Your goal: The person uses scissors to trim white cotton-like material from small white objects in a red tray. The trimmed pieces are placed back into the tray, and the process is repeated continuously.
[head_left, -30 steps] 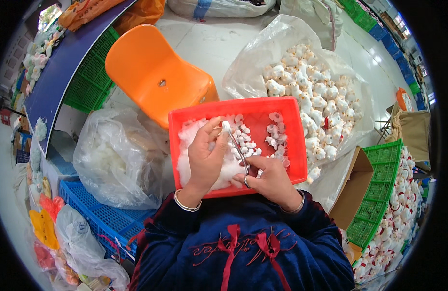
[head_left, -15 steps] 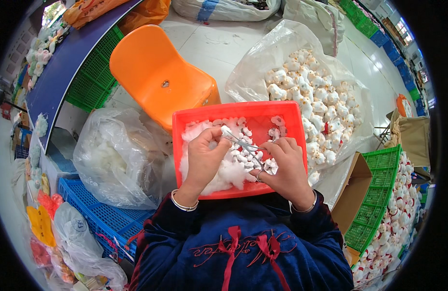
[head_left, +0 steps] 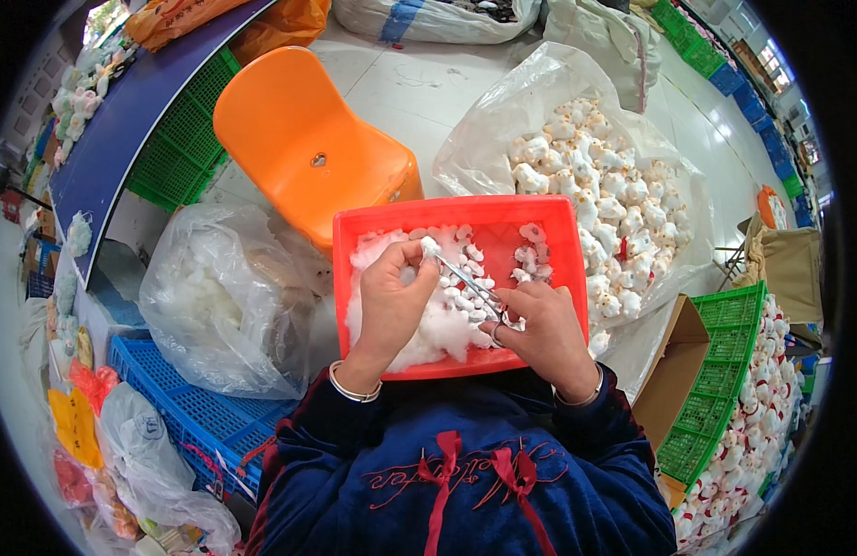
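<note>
Between the thumb and fingertips of my left hand (head_left: 398,301) is a small white fabric piece (head_left: 430,247). My right hand (head_left: 544,335) grips metal forceps with scissor-like handles (head_left: 467,281), fingers at the loops. Their tip reaches the white piece; whether it is inside is too small to tell. Both hands are over a red plastic tray (head_left: 577,278). Fluffy white stuffing (head_left: 428,341) lies in its left part, under my left hand. Small white pieces (head_left: 463,304) are spread in the middle, and a few more (head_left: 532,259) sit by the right wall.
Beyond the tray is an orange chair (head_left: 308,148). A clear bag of white plush parts (head_left: 623,204) stands to the right, a clear bag with stuffing (head_left: 215,296) to the left. A blue crate (head_left: 183,398) is lower left; a cardboard box (head_left: 674,371) and green crate (head_left: 716,398) are right.
My right hand has shifted slightly left and down, and the forceps handles look closer together. My left hand keeps its hold on the white piece, nearly in place.
</note>
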A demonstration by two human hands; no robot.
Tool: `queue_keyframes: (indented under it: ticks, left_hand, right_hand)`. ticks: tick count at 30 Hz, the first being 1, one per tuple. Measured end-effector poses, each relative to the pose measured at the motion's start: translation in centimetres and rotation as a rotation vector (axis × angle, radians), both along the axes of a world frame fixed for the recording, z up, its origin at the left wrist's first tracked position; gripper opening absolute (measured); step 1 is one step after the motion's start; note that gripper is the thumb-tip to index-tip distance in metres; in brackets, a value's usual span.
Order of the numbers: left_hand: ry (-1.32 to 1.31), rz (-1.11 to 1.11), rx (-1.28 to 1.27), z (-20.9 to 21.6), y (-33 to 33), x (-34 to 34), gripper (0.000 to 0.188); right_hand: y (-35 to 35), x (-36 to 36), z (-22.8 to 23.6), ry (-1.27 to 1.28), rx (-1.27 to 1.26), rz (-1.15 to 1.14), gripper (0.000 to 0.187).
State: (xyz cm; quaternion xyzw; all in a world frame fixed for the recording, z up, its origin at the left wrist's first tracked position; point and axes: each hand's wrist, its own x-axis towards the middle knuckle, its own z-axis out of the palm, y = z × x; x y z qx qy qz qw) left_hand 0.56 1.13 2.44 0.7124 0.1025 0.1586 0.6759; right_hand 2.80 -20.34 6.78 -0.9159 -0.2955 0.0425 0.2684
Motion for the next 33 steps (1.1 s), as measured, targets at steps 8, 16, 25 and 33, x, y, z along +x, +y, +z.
queue_keyframes:
  ticks: [8,16,25,33]
  left_hand:
    - [0.037,-0.243,-0.05,-0.2,0.9,0.2,0.013]
    - [0.176,-0.413,-0.157,1.6,3.7,0.4,0.023]
    - [0.114,-0.315,-0.334,-0.4,3.4,0.2,0.013]
    - [0.165,-0.305,-0.429,-0.3,2.9,-0.2,0.016]
  right_hand:
    - [0.1,0.7,-1.1,-0.013,0.131,0.001,0.032]
    - [-2.2,1.7,1.6,-0.223,-0.119,0.079,0.034]
    - [-2.7,2.3,2.6,-0.072,-0.092,0.138,0.052]
    - [-1.8,2.7,1.8,-0.152,-0.099,0.151,0.065]
